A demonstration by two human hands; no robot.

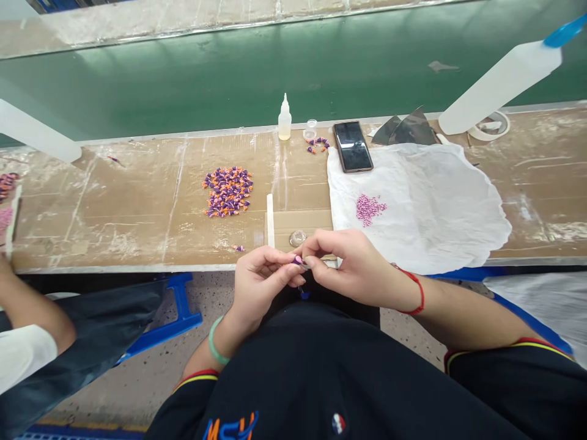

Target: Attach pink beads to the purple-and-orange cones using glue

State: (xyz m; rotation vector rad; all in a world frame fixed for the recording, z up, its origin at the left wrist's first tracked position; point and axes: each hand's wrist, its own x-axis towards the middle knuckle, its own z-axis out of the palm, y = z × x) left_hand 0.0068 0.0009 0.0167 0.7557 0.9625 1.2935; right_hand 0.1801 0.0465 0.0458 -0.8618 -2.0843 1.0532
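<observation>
My left hand (263,278) pinches a small purple piece (298,260) with a bit of pink on it between thumb and fingers, just off the table's front edge. Thumb and forefinger of my right hand (343,263) are closed right against that piece; whatever they grip is too small to make out. Beyond the fingertips is a small round clear dish (298,238). A white strip (270,221) lies to its left. One purple-and-orange piece (238,248) sits alone near the edge, and a heap of similar pieces (228,192) lies farther back.
Tiny pink beads (369,209) are piled on a white cloth (426,208). A phone (353,146) overlaps the cloth. Behind stand a dropper bottle (285,119), a small clear cup (310,129), a tape roll (490,127) and a large white bottle (502,85). Another person's arm (34,305) is at left.
</observation>
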